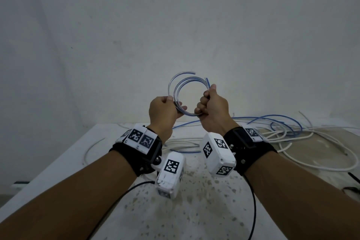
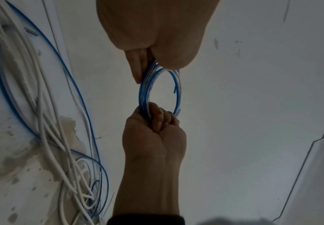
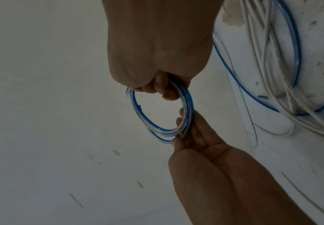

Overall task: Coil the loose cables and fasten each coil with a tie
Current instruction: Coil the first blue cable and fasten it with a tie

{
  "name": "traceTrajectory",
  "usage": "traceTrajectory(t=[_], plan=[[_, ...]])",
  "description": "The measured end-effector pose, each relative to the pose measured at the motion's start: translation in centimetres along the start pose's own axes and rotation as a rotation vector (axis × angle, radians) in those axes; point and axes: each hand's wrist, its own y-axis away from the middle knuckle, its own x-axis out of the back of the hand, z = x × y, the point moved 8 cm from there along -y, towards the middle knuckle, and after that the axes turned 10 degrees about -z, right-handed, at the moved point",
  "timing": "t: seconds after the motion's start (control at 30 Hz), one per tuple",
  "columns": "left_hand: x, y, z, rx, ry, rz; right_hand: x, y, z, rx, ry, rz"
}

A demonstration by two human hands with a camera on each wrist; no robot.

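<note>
Both hands are raised in front of a pale wall, above the tabletop [image 1: 64, 154], with a small coil [image 1: 188, 95] of clear, blue-striped cable held between them. The left hand [image 1: 164, 112] has the coil's left side: its thumb presses the strands down against the fingers, which lie fairly straight beneath them in the right wrist view, so this grip is a pinch on the coil. The right hand [image 1: 211, 110] takes the opposite side in a closed fist, fingers curled round the bundled strands and thumb up along them (the left wrist view shows the knuckles wrapped tight over the cable). The coil stands roughly upright, several turns lying close together. One loose end [image 1: 190, 72] arcs free over the top of the ring, and a second short end [image 1: 207, 82] sticks up just beside the right thumb. No tie shows on the coil.

Behind and below the hands, a heap of loose cables [image 1: 288, 132] lies on the speckled white tabletop, white ones and blue-striped ones crossing each other, mostly on the right side. Both wrists wear black straps carrying white camera boxes [image 1: 218, 153] marked with black-and-white square codes, and thin black leads [image 1: 253, 200] trail down from them toward the near edge
</note>
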Motion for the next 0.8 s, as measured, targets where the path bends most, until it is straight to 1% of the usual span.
traceTrajectory(t=[0.07,0.23,0.33,0.4,0.5,0.63,0.8], plan=[[-0.1,-0.1,0.3,-0.017,-0.003,-0.010,0.4,0.0,0.3,0.004,-0.008,0.012],[-1.0,0.0,0.7,-0.049,0.025,-0.104,0.8,0.0,0.4,0.001,-0.051,0.027],[-1.2,0.0,0.9,-0.076,0.064,-0.140,0.4,0.2,0.8,-0.014,-0.048,-0.012],[-1.1,-0.2,1.0,-0.093,0.064,-0.137,0.1,0.4,1.4,-0.044,-0.034,-0.053],[-0.6,-0.2,1.2,-0.139,-0.047,-0.092,-0.2,0.7,2.2,-0.085,-0.045,-0.092],[0.1,0.1,1.5,-0.240,-0.258,-0.047,-0.2,0.9,2.9,-0.108,-0.019,-0.101],[0.0,0.5,2.7,-0.383,-0.454,-0.080,-0.3,1.0,3.4,-0.136,-0.012,-0.102]])
